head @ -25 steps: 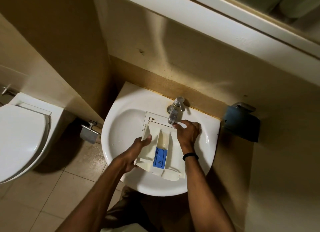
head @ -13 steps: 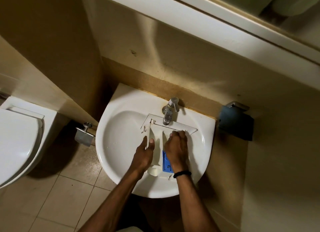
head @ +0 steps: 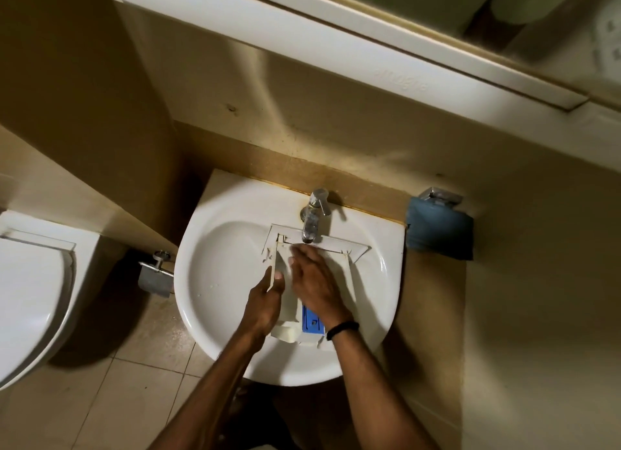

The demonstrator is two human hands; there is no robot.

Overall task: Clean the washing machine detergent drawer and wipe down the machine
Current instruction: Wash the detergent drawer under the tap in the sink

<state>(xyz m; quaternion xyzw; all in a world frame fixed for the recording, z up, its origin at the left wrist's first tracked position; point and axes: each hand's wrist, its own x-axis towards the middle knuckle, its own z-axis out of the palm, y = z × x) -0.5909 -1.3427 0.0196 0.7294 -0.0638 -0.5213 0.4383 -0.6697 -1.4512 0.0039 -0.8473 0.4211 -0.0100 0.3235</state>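
White plastic formed the detergent drawer [head: 339, 275], which lay inside the basin of the white ceramic sink [head: 218, 271] with its wide front panel directly beneath the spout of the chrome tap [head: 311, 221]. The drawer's long axis ran from the tap toward the near rim of the sink. A blue insert [head: 311, 320] sat in a compartment at the near end of the drawer, partly covered by the right wrist. The left hand [head: 263, 303] gripped the drawer's left side wall, thumb over the top edge and fingers hidden behind the wall. The right hand [head: 314, 281] lay palm down across the drawer's interior with fingers extended flat toward the tap end, pressing on the surface and not closed around anything; whether a cloth or sponge lay beneath the palm could not be determined. A black band [head: 342, 328] encircled the right wrist. A white toilet [head: 30, 291] stood to the left of the sink on the tiled floor [head: 111, 392]. A blue object [head: 438, 233] under a chrome bracket was mounted on the wall just right of the sink. A white shelf [head: 336, 50] ran above.
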